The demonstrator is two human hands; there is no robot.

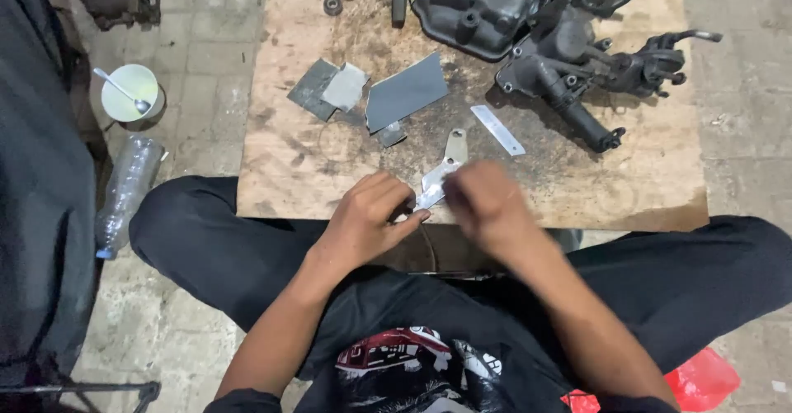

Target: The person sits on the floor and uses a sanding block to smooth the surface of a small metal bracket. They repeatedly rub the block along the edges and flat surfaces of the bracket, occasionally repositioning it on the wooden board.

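Note:
I sit cross-legged before a stained plywood board (pixel 297 165). My left hand (pixel 367 215) pinches the near end of a flat metal bracket (pixel 445 165) with holes, which lies on the board's front edge. My right hand (pixel 487 202) is blurred with motion right beside the bracket, fingers curled; whether it holds anything is unclear.
Grey sandpaper sheets (pixel 404 91) and smaller scraps (pixel 330 89) lie mid-board, a thin metal strip (pixel 497 129) to the right. Dark engine castings (pixel 561 42) fill the far right, bearings (pixel 333 4) far left. A cup with a spoon (pixel 130 93) and a plastic bottle (pixel 124 194) are on the floor.

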